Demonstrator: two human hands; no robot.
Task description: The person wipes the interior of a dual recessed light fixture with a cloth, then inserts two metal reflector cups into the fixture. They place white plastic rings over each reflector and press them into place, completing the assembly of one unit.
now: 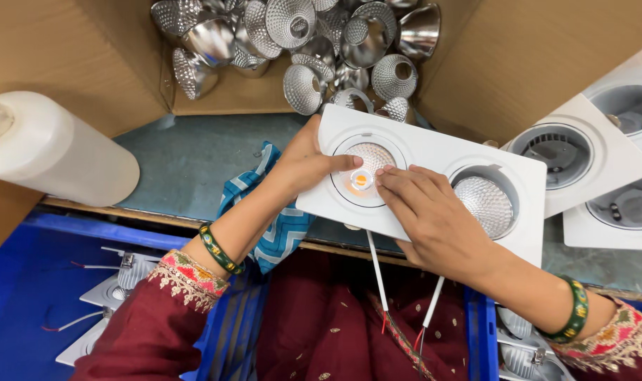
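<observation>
Twin-socket white lamp housing sits over the worktop's near edge, clasped at its left end by the left hand; right hand fingertips press a silver reflector into the left socket. Seating looks underway; it probably needs even pressure next.

Left hand curled with thumb stretched rightward, right hand lay flat beside it, fingertips nearly met thumb, forearms converged.

bright, even overhead light | glare on reflector cups | edges slightly warped
</observation>
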